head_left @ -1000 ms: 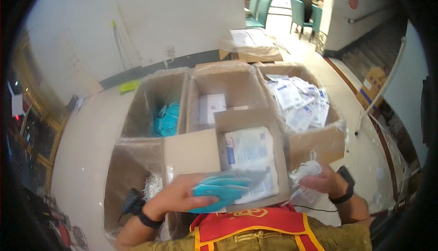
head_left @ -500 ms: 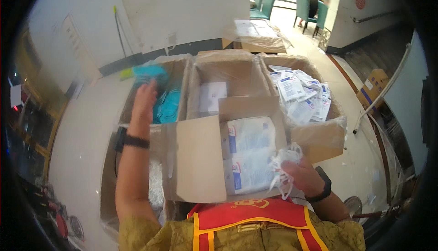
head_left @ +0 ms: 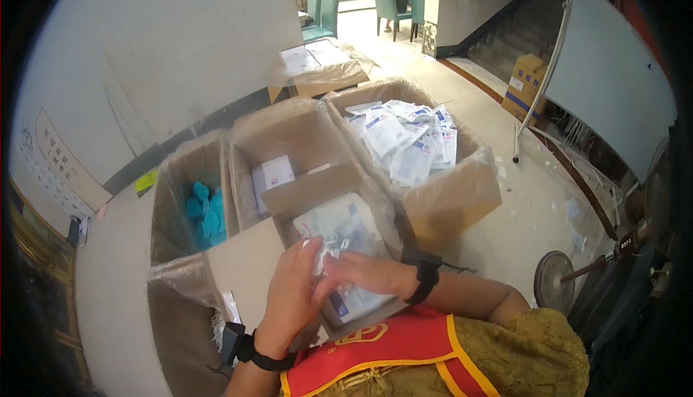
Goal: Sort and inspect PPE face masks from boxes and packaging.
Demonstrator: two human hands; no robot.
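A bundle of thin white looped strips (head_left: 332, 245) is gripped by my right hand (head_left: 372, 273), its fingers closed round it. My left hand (head_left: 292, 289) meets it from the left, fingertips bent onto the same strips; their hold is partly hidden. Both hands are above a small open carton (head_left: 299, 180) of flat white packets with blue marks (head_left: 346, 216). Farther left, turquoise packets (head_left: 209, 216) lie in a plastic-lined box (head_left: 170, 188).
Loose white packets (head_left: 411, 141) fill a lined box at the right. The middle box (head_left: 289, 119) holds a white carton (head_left: 273, 180). A whiteboard on a stand (head_left: 606, 72), a brown carton (head_left: 525, 86) and a round-based metal stand (head_left: 554, 281) are at the right.
My left hand has come back from the turquoise packets to the white strips in my right hand. Both hands now meet over the carton. The view has swung to the right.
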